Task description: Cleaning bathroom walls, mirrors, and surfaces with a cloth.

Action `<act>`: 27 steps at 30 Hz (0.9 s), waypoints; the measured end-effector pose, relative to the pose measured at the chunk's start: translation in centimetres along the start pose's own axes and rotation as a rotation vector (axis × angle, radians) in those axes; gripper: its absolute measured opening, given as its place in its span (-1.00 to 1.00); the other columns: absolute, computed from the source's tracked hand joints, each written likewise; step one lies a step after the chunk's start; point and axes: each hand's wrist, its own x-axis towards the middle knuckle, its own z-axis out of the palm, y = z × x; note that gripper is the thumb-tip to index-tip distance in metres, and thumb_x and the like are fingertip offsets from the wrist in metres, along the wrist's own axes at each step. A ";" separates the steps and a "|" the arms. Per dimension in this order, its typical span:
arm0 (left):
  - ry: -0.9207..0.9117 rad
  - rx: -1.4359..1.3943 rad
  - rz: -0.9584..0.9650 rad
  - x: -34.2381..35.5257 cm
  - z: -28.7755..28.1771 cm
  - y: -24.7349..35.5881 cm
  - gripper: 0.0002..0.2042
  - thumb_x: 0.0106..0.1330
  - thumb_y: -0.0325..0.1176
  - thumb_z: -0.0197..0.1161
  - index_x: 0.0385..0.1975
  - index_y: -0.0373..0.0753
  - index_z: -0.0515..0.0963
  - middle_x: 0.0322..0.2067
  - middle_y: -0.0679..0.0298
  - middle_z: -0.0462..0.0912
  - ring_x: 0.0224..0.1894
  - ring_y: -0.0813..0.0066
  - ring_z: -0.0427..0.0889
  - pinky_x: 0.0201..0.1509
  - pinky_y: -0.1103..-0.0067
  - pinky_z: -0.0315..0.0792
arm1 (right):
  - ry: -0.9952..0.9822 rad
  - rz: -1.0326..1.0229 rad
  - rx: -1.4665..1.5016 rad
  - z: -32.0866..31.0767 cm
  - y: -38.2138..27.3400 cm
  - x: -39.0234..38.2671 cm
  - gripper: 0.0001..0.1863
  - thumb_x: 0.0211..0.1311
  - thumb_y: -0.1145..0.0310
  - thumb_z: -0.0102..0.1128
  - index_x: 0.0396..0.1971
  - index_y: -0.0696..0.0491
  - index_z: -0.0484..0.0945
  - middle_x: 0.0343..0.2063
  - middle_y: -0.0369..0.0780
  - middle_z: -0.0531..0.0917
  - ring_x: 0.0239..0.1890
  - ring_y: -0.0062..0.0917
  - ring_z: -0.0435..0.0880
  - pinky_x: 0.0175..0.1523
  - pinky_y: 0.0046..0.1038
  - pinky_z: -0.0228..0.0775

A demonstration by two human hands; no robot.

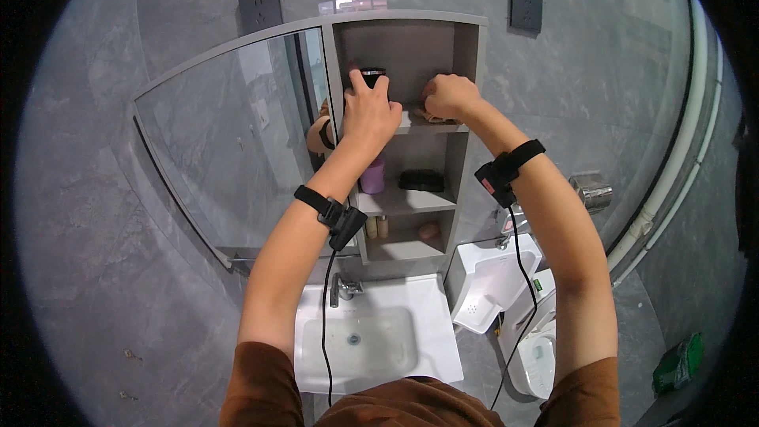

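Note:
My left hand [370, 111] reaches into the top compartment of the wall cabinet. Its fingers curl round a black cylindrical container [373, 73] with a shiny rim, whose lower part the hand hides. At the right end of the same shelf [423, 128], my right hand [452, 97] is closed on a crumpled brownish cloth [433, 117] that rests against the board. Most of the cloth is under the fingers. Each forearm wears a black strap with a small device and a trailing cable.
Lower shelves carry a purple cup [372, 177], a dark bundle [421, 181], small bottles [377, 227] and a pinkish rounded object [429, 231]. A mirror [237, 142] adjoins the cabinet on the left. Below stand a white washbasin [435, 340] with faucet [341, 289], a urinal [482, 300] and a toilet [531, 368].

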 end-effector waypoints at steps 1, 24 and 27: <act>0.005 0.003 0.006 0.1 0.1 0.0 -0.52 0.13 -0.36 0.28 0.10 -0.28 0.47 0.22 -0.30 0.13 -0.06 -0.39 0.52 0.05 0.05 0.53 | -0.001 -0.002 0.002 -0.4 0.1 0.1 -0.67 0.05 0.22 0.23 -0.20 0.02 0.75 -0.18 -0.07 0.75 -0.09 -0.18 0.75 0.05 -0.27 0.58; -0.030 -0.384 0.281 -10.1 7.9 1.3 -0.70 0.20 -0.55 0.15 -0.04 -0.29 0.48 -0.11 0.01 0.57 -0.03 0.00 0.62 0.01 0.27 0.53 | 0.037 0.284 2.029 3.4 5.9 -18.2 -0.36 0.11 0.52 0.14 0.28 0.22 0.35 0.15 -0.06 0.53 0.18 -0.29 0.55 0.32 -0.29 0.40; -0.424 -0.042 0.173 -10.2 10.8 1.5 -0.61 0.25 -0.35 0.17 0.07 -0.32 0.43 -0.07 -0.05 0.60 -0.02 -0.02 0.63 0.04 0.22 0.52 | 0.030 0.452 2.155 6.8 5.7 -22.6 -0.34 0.12 0.55 0.11 0.31 0.21 0.30 0.20 -0.04 0.49 0.23 -0.26 0.51 0.36 -0.26 0.34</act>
